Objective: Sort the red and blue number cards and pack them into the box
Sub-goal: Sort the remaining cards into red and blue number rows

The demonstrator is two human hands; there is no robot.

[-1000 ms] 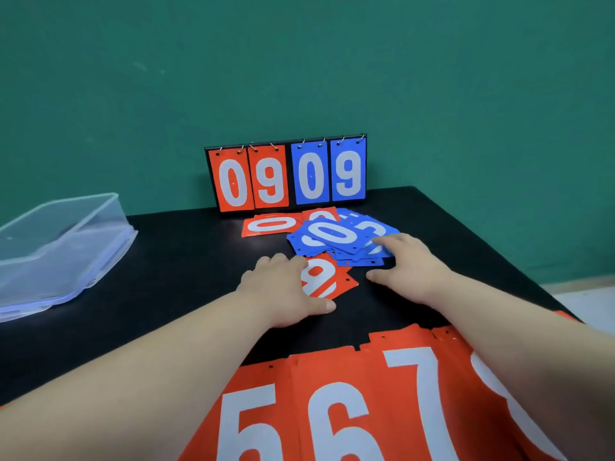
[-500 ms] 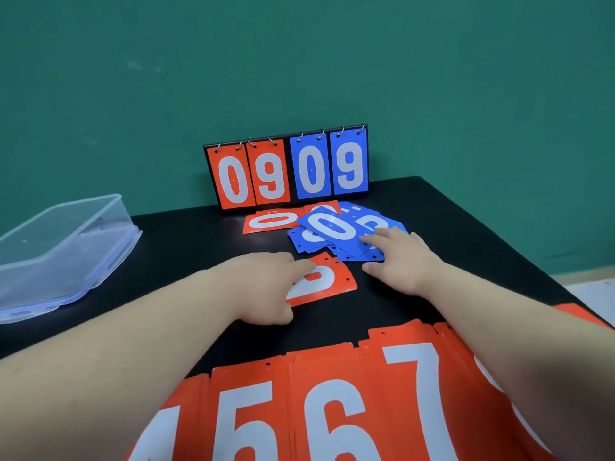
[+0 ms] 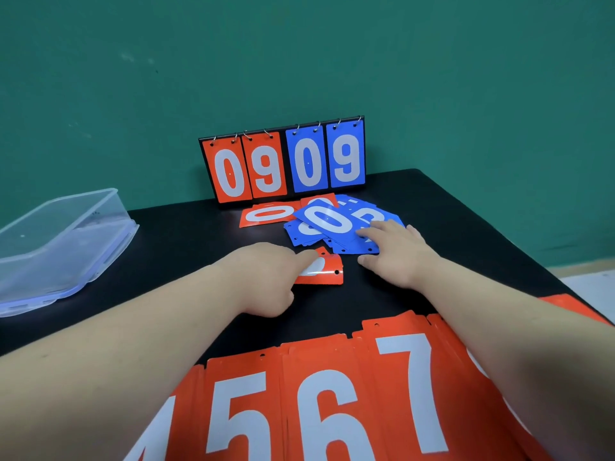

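Red card (image 3: 327,274) sits mid-table, left hand (image 3: 269,277) pressing on it, fingers straight, nothing clamped. Blue pile (image 3: 327,222) just at its 1 o'clock, right hand (image 3: 396,252) flat on top, fingers spread. Red row (image 3: 299,394) showing 5-6-7 at 6, clear box (image 3: 66,234) way off at 9, scoreboard (image 3: 283,164) at 12.

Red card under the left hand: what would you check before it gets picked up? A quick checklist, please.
1. Contact: left hand touches the red card: ok.
2. Clearance: red card free of the blue pile: cannot tell, its far corner sits at the pile's edge.
3. Support: right hand rests on the blue pile: ok.
4. Number readable: not ok, the left hand covers it.
5. Destination: clear box open: ok.
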